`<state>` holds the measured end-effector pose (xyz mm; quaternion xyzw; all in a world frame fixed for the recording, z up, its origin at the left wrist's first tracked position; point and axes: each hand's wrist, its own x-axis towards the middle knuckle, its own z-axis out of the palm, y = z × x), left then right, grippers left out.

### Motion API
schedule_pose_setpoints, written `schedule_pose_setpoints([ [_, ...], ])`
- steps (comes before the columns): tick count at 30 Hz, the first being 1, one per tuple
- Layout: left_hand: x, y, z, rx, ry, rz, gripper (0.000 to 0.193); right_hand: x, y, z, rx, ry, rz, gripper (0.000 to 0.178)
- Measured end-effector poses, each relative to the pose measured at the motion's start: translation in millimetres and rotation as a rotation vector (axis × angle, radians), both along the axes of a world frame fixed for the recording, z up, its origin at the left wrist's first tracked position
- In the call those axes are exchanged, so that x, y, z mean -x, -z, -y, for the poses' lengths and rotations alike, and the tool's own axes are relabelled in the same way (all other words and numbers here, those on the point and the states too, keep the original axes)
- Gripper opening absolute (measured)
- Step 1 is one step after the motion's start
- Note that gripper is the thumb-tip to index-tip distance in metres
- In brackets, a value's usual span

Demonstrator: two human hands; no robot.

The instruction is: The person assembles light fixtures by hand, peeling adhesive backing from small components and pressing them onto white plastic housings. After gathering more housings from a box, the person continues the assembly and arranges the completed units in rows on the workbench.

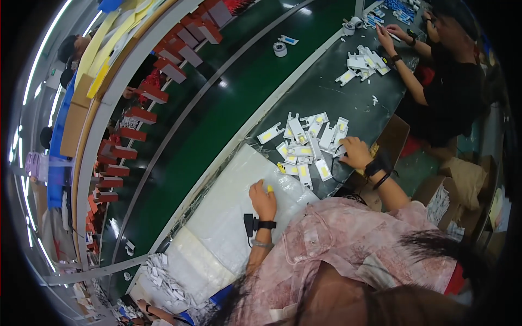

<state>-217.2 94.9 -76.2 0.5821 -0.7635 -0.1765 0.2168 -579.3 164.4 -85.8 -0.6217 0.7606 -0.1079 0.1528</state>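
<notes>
My left hand (263,202) is over a sheet of clear plastic film (220,209), its fingers loosely bent and apart with nothing visible in them. A yellow cover sits on one of its digits. At the right edge of a heap of flat white plastic pieces (298,150), several bearing yellow patches, is my right hand (356,154). Its fingers are curled at the rim of a white piece (340,151), the fingertips closing on it; the palm side is hidden. Dark bands circle both wrists.
A green conveyor belt (201,136) runs along the bench's far side, with red boxes (142,115) beyond. Up the dark bench (348,100) lies another heap of white pieces (365,62), near a co-worker (451,70). Small white parts (163,282) are piled at lower left, beside another person's hand (145,306).
</notes>
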Motion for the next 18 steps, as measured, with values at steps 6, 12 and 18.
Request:
schedule_pose_setpoints([
  [6,91,-9,71,0.004,0.332,-0.074,0.034,-8,9,-13,0.218,0.062,0.275,0.055],
  [12,148,5,105,-0.011,0.491,0.084,0.026,8,33,-6,0.24,0.195,1.037,0.039],
  [18,150,10,122,0.099,0.628,0.239,0.016,10,35,-7,0.22,0.237,0.959,0.033],
])
